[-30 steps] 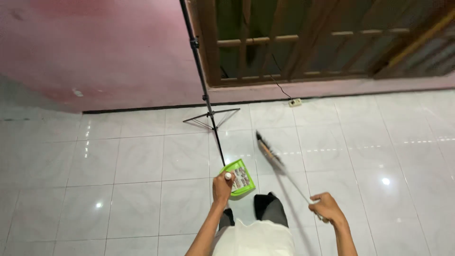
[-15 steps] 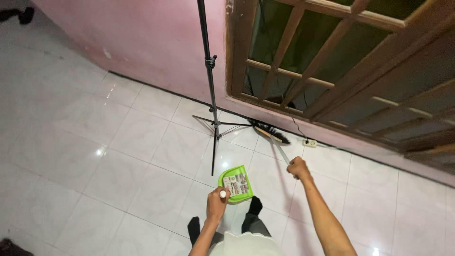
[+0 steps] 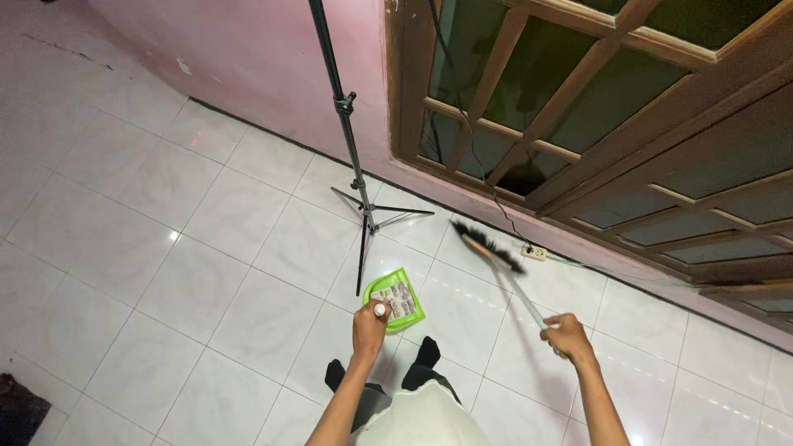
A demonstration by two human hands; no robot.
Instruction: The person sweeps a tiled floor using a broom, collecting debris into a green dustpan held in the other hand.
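Left fingers: clenched around the white handle end of the dustpan [image 3: 396, 297]; the left hand [image 3: 369, 326] is held low in front of the body, knuckles up.
Right fingers: clenched around the pale shaft of the broom [image 3: 496, 264]; the right hand [image 3: 565, 334] is held out to the right, apart from the body.
Dustpan: green, with a printed label on its inner face; it is hung just ahead of the left hand, above the floor [image 3: 206, 272], its mouth turned away from the body toward the wall [image 3: 273, 74].
Broom axis: the long axis is run from the right hand up and to the left, ending in the dark bristle head near the foot of the wall; the head is seen right of the dustpan and farther from the body.
Key relation: the bristles are set apart from the dustpan mouth, with bare tile between them; the dustpan is nearer the left hand, the bristle head is reached only through the shaft in the right hand.
Nearby: a black tripod [image 3: 357, 177] is stood just beyond the dustpan, one leg slanted down close to its left edge; a white socket [image 3: 535, 251] with a cable is laid at the wall base just beyond the bristles.
Beyond: a wooden window frame [image 3: 578, 107] is set in the pink wall above the broom head.
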